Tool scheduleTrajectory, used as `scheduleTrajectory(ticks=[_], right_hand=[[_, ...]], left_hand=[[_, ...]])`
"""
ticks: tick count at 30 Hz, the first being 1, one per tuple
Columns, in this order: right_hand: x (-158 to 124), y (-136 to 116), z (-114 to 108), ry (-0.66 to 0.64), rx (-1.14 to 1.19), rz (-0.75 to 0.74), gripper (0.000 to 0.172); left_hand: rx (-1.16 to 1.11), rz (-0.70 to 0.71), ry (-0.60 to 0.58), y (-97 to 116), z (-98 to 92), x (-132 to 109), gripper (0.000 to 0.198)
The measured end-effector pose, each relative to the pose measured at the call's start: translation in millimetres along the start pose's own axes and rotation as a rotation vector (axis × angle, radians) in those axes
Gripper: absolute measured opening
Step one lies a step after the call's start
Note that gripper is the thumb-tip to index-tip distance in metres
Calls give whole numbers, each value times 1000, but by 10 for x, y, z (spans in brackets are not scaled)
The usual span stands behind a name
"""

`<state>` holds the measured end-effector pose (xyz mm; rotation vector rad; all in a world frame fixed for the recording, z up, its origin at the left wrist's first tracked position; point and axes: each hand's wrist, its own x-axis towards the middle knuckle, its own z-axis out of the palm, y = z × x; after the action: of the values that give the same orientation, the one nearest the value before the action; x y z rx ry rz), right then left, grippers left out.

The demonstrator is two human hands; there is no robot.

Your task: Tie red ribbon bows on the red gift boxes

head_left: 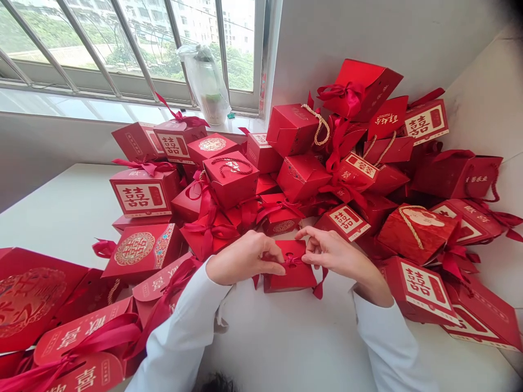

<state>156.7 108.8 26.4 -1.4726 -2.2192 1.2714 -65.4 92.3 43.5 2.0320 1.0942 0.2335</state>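
A small red gift box (288, 282) sits on the white table in front of me, a dark red ribbon (293, 261) knotted across its top. From the left, my left hand (249, 255) reaches over the box, thumb and fingers pinched on the ribbon near the knot. My right hand (337, 255) comes in from the other side with its fingers closed on the ribbon at the box's right edge. One ribbon tail hangs down beside the box at the right. The fingertips partly hide what they grip.
Red gift boxes with ribbons and rope handles are heaped behind the box, such as a box with a white label (143, 197) and a tilted box (359, 90). More boxes (420, 286) lie at the right. A bagged container (208, 90) stands on the windowsill.
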Motion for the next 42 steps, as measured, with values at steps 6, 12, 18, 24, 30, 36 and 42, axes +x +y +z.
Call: scheduleTrajectory(ticks=[6,12,18,24,30,36,42], right_hand=[[-4,13,-4,-7,-17,-27,30],[1,24,-15,-2,-21,-33,30],[17,106,-48,-44,48,-39,30],[30,218,-118,-89,163,-34,37],[23,277,-139,-101,210,-10,39],[35,319,-151,-132,245,-7,41],[-25,236,-144,-167,238,-20,44]], left_hand=[[0,230,92,29,125,161,6],[-23,189,110,-20,289,307,10],[-70,175,160,-96,310,332,12],[-101,207,173,-163,294,354,15],[-115,178,214,-166,291,351,16],[-213,144,221,-179,292,361,19],[-125,154,164,-173,247,319,17]])
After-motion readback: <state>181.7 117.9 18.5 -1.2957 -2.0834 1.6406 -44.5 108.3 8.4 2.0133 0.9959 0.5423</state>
